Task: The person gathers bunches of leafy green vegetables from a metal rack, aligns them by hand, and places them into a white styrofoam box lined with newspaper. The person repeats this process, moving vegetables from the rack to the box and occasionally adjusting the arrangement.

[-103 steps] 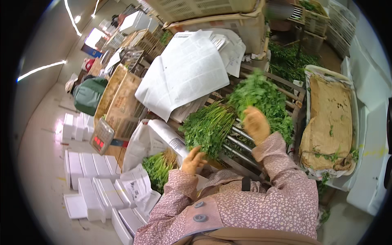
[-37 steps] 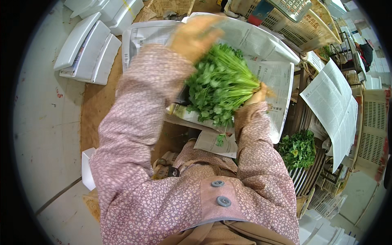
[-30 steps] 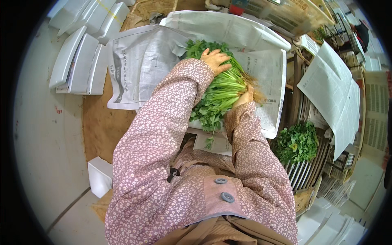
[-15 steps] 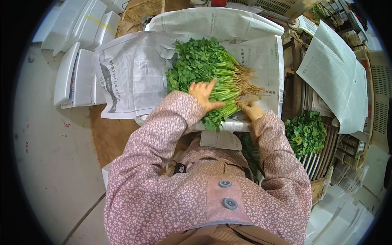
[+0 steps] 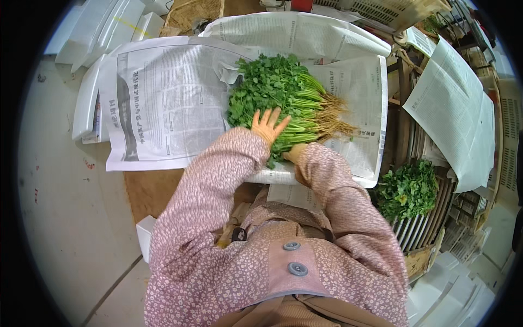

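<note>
A broad heap of coriander [image 5: 272, 90] lies on newspaper in a white foam box [image 5: 382, 125], leaves to the left and brown roots [image 5: 335, 117] to the right. My left hand [image 5: 267, 126] rests on the leaves and stems near the close side, its fingers spread. My right hand [image 5: 295, 155] is low at the near edge of the heap, against the stems by the box's front wall. Its fingers are mostly hidden by the stems and the sleeve, so their grip does not show.
A newspaper sheet [image 5: 158, 103] hangs over the box's left side. White foam boxes [image 5: 92, 35] stand at the far left. Right of the box, a smaller bunch of greens [image 5: 408, 191] lies on a slatted rack [image 5: 417, 223], with another newspaper sheet [image 5: 452, 109] behind it.
My right hand has moved left from the roots to the near edge of the stems. My left hand's fingers have spread and lie flatter. The left newspaper flap lies more unfolded.
</note>
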A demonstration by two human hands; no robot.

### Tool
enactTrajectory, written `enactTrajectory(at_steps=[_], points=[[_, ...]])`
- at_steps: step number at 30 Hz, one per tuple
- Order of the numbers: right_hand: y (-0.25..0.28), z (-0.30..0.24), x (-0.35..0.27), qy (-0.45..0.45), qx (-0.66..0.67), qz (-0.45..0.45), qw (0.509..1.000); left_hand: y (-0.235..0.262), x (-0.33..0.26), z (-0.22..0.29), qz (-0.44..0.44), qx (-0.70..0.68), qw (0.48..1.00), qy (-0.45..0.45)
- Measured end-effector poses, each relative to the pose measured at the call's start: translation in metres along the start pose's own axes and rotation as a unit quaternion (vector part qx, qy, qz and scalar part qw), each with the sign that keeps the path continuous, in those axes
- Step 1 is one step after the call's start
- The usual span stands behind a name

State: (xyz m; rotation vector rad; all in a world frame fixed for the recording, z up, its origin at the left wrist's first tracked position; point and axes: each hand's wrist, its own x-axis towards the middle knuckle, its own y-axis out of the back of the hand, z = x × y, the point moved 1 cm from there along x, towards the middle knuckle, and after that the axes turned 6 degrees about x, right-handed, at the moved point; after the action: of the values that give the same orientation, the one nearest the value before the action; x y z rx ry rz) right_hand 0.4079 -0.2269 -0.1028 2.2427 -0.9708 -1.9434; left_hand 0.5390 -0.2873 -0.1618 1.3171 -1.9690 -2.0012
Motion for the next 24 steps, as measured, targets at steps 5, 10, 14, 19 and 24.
enactTrajectory(at_steps=[5, 10, 14, 19, 24], points=[[0.019, 0.091, 0.001, 0.217, -0.144, 0.161, 0.952, 0.02, -0.009, -0.002, -0.022, -0.023, 0.999, -0.024], [0.045, 0.07, 0.028, 0.044, 0.148, 0.273, 0.949, 0.042, -0.008, -0.004, -0.073, -0.024, 0.996, -0.054], [0.028, 0.145, 0.031, 0.047, 0.472, 0.395, 0.787, 0.026, -0.009, -0.009, -0.041, -0.054, 0.997, -0.044], [0.051, 0.212, -0.102, 0.205, 0.719, 0.486, 0.452, 0.02, -0.004, 0.001, -0.051, -0.038, 0.998, -0.024], [0.04, 0.077, -0.008, 0.075, 0.284, 0.323, 0.9, 0.004, -0.002, 0.001, -0.017, 0.031, 0.999, -0.003]])
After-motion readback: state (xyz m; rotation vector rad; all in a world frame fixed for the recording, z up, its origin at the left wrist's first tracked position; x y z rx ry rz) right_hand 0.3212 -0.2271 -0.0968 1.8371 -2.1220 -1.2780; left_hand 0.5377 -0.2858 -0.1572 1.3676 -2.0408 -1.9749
